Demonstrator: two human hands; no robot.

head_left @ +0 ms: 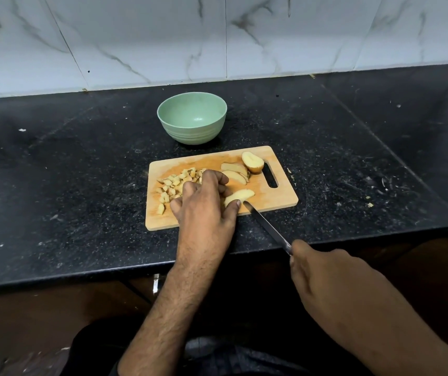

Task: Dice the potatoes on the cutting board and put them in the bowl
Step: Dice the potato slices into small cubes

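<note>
While our left hand [204, 198] pins a potato slice [240, 196] on the cutting board [277, 203] | right hand [323, 270] grips the knife [267, 226], tip beside the slice | bowl [192, 118] waits behind the board

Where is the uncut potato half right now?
In the head view, the potato half sits at the cutting board's far right corner, beside the handle slot, just behind the slices.

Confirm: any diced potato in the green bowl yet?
No, the green bowl shows only its bare inside, while the diced pieces still lie on the cutting board.
</note>
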